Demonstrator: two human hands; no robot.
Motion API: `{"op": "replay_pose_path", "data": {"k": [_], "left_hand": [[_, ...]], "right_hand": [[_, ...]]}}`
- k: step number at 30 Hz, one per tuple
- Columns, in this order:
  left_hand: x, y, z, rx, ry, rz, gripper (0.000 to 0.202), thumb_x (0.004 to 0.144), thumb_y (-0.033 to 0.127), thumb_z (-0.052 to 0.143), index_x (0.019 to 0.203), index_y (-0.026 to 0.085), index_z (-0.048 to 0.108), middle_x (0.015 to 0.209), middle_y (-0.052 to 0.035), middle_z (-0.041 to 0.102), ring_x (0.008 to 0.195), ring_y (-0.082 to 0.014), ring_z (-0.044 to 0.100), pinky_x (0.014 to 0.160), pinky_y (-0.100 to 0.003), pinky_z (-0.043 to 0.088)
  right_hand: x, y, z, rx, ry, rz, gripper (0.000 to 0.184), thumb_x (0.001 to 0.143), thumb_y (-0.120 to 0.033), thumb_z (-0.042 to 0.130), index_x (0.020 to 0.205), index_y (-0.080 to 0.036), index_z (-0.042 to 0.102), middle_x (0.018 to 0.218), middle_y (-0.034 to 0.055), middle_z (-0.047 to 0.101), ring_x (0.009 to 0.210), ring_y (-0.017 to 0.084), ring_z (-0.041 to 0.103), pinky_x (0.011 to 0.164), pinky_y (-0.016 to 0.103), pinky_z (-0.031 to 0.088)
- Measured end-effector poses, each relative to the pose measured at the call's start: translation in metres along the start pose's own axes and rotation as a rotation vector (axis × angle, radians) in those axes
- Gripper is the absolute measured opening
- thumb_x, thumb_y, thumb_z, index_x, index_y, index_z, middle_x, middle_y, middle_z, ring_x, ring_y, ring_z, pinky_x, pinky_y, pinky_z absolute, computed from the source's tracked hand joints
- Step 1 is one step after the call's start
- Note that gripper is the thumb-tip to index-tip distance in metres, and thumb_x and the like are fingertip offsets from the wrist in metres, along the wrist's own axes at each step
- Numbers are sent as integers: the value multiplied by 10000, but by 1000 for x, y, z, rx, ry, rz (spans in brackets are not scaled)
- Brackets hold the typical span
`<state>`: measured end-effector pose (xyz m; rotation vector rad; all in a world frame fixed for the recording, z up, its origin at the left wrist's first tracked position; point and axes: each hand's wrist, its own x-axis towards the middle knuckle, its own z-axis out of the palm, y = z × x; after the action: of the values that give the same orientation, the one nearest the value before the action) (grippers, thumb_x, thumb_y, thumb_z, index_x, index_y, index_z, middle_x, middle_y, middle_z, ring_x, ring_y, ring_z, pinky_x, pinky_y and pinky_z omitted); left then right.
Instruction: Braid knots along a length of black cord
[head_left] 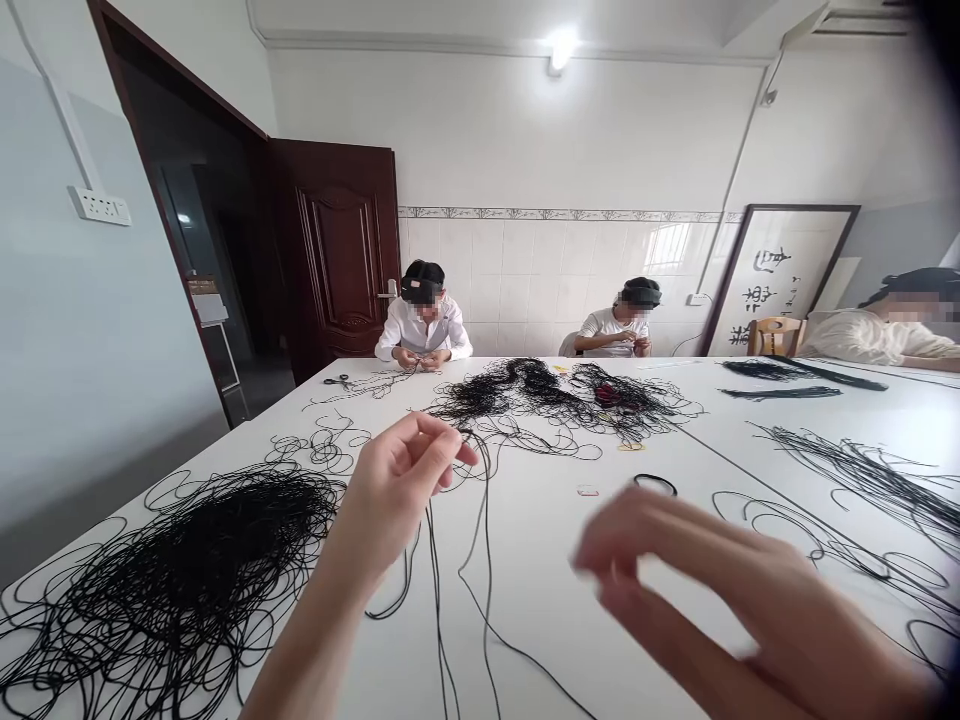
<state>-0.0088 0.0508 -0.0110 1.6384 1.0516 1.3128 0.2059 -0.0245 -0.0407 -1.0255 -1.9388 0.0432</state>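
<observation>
My left hand (401, 480) is raised over the white table, thumb and fingers closed on thin black cords (487, 530). A short loop of cord shows above the fingertips, and several strands hang below towards the near edge. To the right, my right hand (705, 580) is blurred, its fingers bent and the thumb tip close against the fingertips. Anything between them is too blurred to make out. A black ring-shaped band (655, 485) lies just beyond the right hand. Left of my left forearm spreads a large tangled heap of black cord (202, 560).
Another tangled pile of black cord (517, 390) lies mid-table, with scissors (337, 380) to its left. Straighter cord bundles (862, 460) rest at the right. Two people sit across the table, another at far right. A brown door (337, 240) stands behind.
</observation>
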Motion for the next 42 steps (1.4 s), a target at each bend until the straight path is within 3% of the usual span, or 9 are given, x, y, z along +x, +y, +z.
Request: {"op": "replay_pose_path", "data": {"k": [5, 13, 18, 22, 28, 32, 35, 38, 42], "left_hand": [[-14, 13, 7, 27, -77, -4, 251, 896, 421, 556, 759, 213, 588, 698, 31, 572, 615, -103, 411, 560, -224, 344], [-17, 11, 9, -70, -138, -31, 235, 878, 355, 574, 705, 200, 532, 603, 64, 410, 553, -90, 307, 492, -210, 273], [-18, 10, 12, -73, -176, -33, 265, 880, 343, 581, 676, 193, 503, 579, 72, 377, 531, -81, 287, 464, -201, 244], [-19, 10, 14, -105, -221, -76, 225, 894, 341, 576, 730, 191, 538, 547, 67, 455, 523, -74, 376, 491, -198, 291], [-18, 9, 14, -252, -370, -90, 216, 893, 378, 600, 789, 189, 596, 573, 66, 432, 526, -64, 352, 489, -195, 268], [-19, 8, 16, -267, -320, -87, 219, 895, 407, 596, 807, 208, 578, 597, 67, 414, 560, -71, 348, 510, -188, 273], [-20, 8, 18, -298, -263, -68, 210, 903, 397, 588, 799, 216, 566, 638, 61, 456, 597, -72, 391, 574, -182, 331], [-21, 8, 18, -328, -253, -43, 185, 911, 381, 581, 808, 227, 569, 681, 53, 494, 639, -78, 442, 626, -192, 372], [-22, 9, 19, -316, -235, -20, 191, 899, 397, 596, 808, 231, 575, 719, 49, 508, 660, -79, 464, 624, -192, 378]], "right_hand": [[36, -12, 16, -79, 56, 54, 123, 927, -314, 531, 1049, -302, 532, 1029, -5, 575, 759, 73, 581, 426, 128, 421], [40, -12, 24, -13, 34, 105, 93, 922, -232, 472, 838, -244, 508, 843, -23, 558, 753, 79, 519, 397, 126, 334], [40, -13, 22, -14, 35, 102, 83, 920, -281, 504, 843, -259, 525, 843, -38, 564, 746, 78, 509, 413, 136, 337], [39, -10, 20, -62, 89, 99, 95, 940, -261, 479, 851, -255, 513, 839, -48, 571, 737, 64, 517, 422, 144, 329], [43, -4, 22, -141, 122, 63, 113, 948, -256, 491, 841, -248, 529, 813, -58, 578, 719, 57, 543, 607, 156, 443], [38, -13, 20, -165, 251, 43, 35, 922, -282, 532, 942, -254, 531, 899, -26, 586, 750, 64, 561, 458, 127, 397], [31, -22, 17, -115, 302, -4, 145, 928, -255, 501, 791, -213, 478, 720, -28, 527, 560, 54, 483, 365, 127, 337], [29, -27, 19, -133, 173, -63, 228, 922, -279, 532, 715, -200, 481, 613, -51, 496, 469, 46, 452, 405, 143, 378], [32, -27, 27, -182, 241, -70, 106, 891, -225, 575, 793, -193, 548, 687, -49, 584, 555, 50, 538, 493, 150, 417]]}}
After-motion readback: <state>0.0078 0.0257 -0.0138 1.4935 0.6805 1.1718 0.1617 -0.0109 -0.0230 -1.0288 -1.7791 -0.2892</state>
